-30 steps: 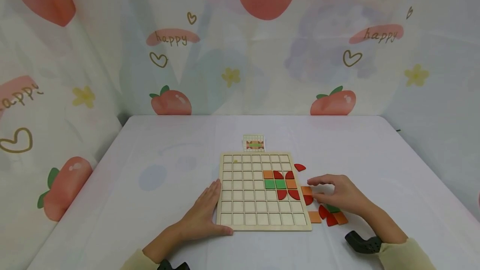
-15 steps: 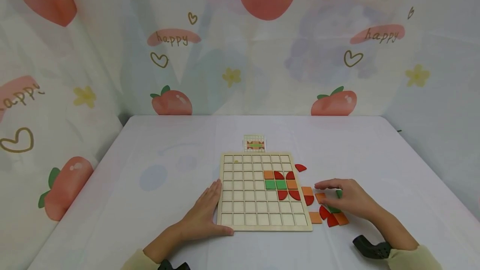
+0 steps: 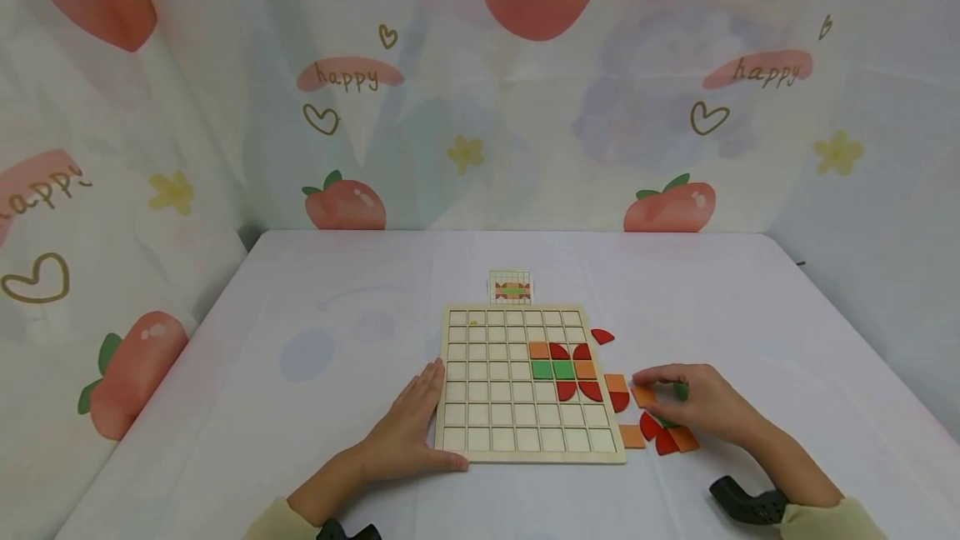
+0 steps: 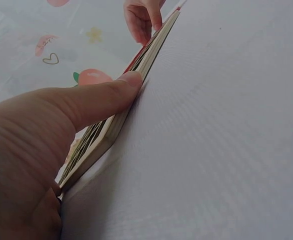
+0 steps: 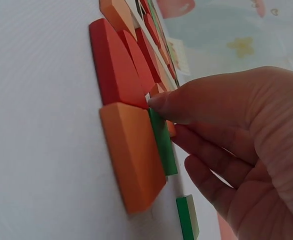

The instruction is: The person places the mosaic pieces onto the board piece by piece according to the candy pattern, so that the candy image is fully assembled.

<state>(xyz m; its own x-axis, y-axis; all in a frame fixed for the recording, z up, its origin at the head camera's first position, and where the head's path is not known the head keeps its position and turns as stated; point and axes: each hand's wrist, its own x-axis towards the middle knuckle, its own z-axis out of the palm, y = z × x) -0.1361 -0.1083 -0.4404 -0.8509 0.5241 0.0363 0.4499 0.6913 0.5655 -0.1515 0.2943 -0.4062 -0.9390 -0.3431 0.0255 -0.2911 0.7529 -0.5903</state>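
A wooden grid board [image 3: 517, 457] lies on the table, with orange, green and red tiles in its right-hand cells. My left hand [image 3: 397, 432] rests against the board's near left corner, fingers straight along the left edge and thumb [image 4: 106, 95] on the front edge. To the right of the board, my right hand [image 3: 701, 398] pinches an orange square tile [image 3: 642, 396] between thumb and index finger, low over the table. A green tile [image 3: 681, 391] shows partly behind those fingers. Under the hand lie red quarter-circle tiles [image 5: 114, 65], another orange square [image 5: 131, 155] and a green tile [image 5: 161, 140].
A small pattern card [image 3: 512, 287] lies at the board's far edge. One red quarter-circle [image 3: 602, 336] sits off the board's upper right. An orange square [image 3: 615, 382], a red quarter-circle [image 3: 618, 401] and another orange square [image 3: 632, 437] lie along the right edge.
My right hand has moved right, away from the tiles beside the board, and its thumb and index finger have closed on the orange square. My left hand has stayed on the board.
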